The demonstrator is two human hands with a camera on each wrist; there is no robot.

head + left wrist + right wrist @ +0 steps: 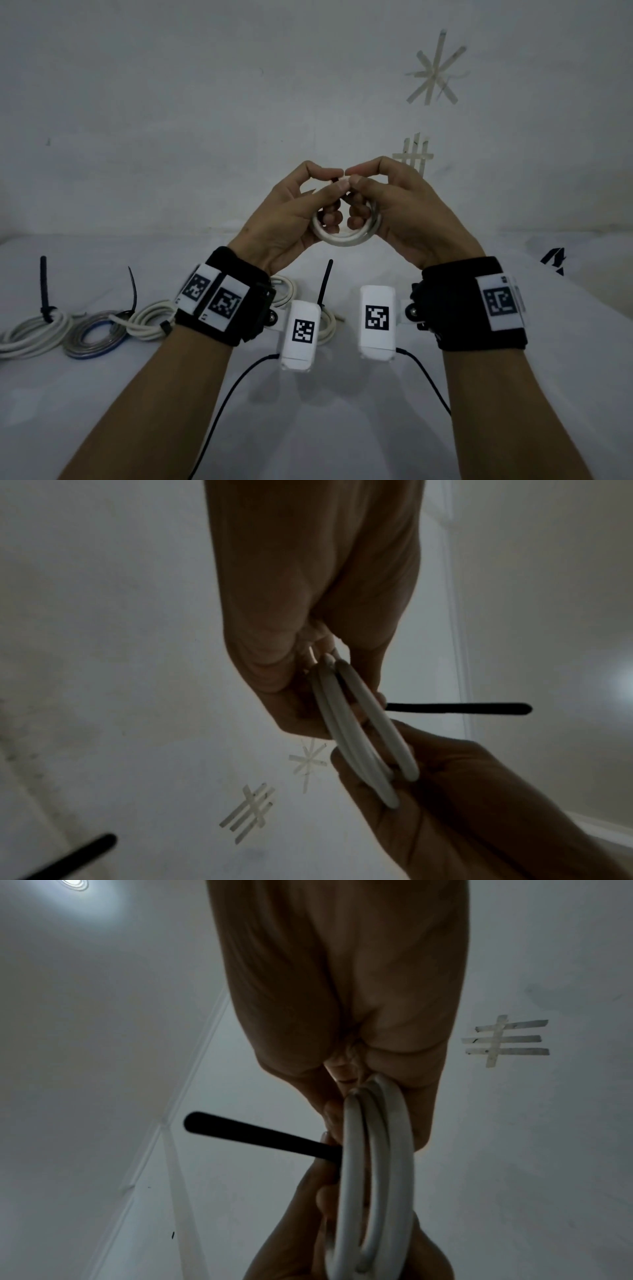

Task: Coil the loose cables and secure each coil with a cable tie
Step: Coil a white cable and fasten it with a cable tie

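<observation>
I hold a small white cable coil [346,236] in the air between both hands, above the table. My left hand [291,212] and right hand [394,209] each curl their lower fingers through the ring, while thumbs and forefingers pinch together at its top. A black cable tie sits at that pinch; its straight tail [459,708] sticks out sideways past the coil [363,734] in the left wrist view. The right wrist view shows the same tail [260,1134] beside the coil [373,1164]. The fingers hide the tie's head.
On the white table at left lie a white coil [30,332], a grey-blue coil [96,335] and another white coil [150,318], with upright black ties. A further coil [329,325] lies behind my left wrist. Tape marks [436,68] are on the wall ahead.
</observation>
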